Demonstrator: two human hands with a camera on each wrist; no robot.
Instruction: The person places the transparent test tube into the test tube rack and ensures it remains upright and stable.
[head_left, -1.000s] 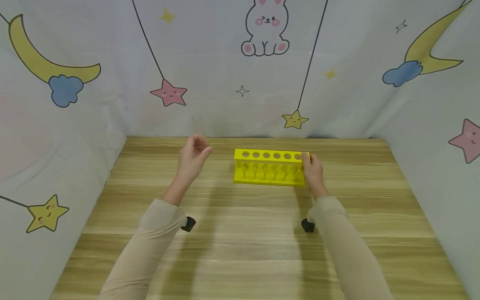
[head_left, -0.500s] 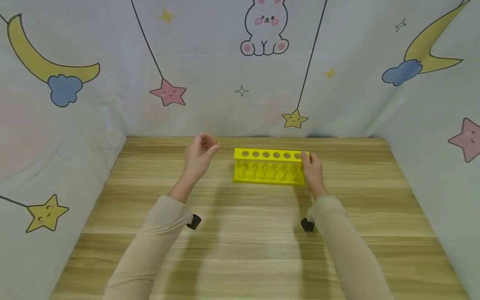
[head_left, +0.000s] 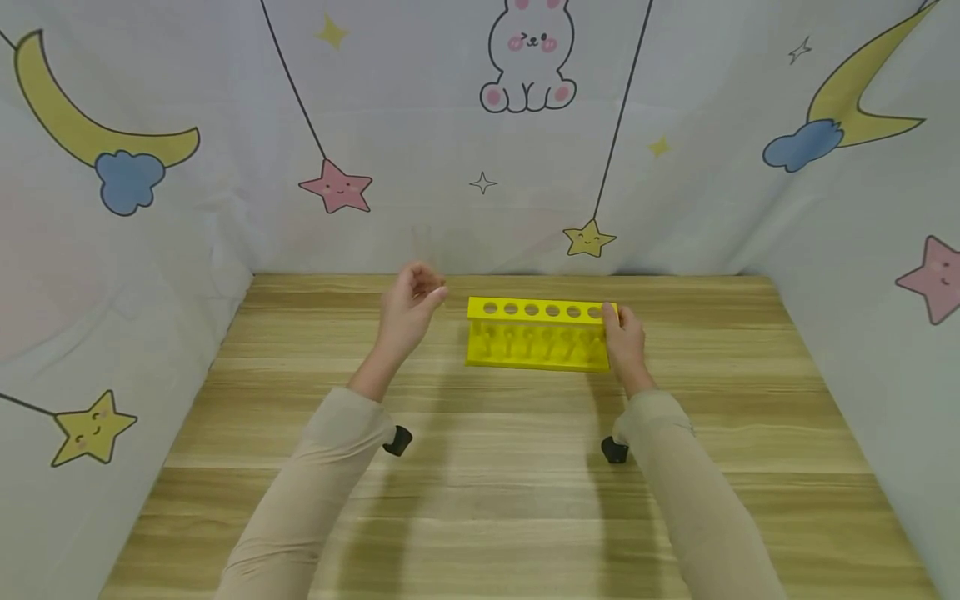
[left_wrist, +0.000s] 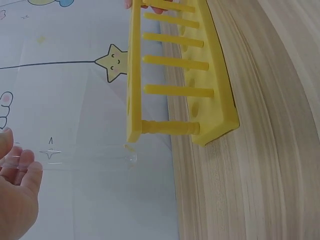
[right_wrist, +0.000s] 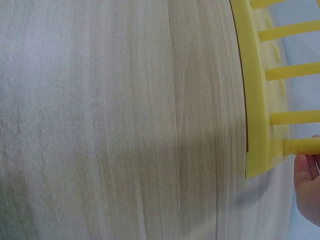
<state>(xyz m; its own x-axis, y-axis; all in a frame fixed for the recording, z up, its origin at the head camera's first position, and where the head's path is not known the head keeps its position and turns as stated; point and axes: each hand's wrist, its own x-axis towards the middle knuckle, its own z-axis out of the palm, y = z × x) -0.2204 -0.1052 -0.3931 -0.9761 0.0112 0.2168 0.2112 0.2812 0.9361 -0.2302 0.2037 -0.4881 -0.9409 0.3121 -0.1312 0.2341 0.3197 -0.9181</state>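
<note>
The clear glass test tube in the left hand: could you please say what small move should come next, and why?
Probably carry the clear glass test tube right, over the yellow plastic rack's nearest hole: the left hand pinches it beside the rack, every hole looks empty, and the right hand steadies the far end.

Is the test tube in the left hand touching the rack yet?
Apart. The left wrist view shows the clear tube, held by the left hand, ending short of the yellow rack, with backdrop between.
</note>
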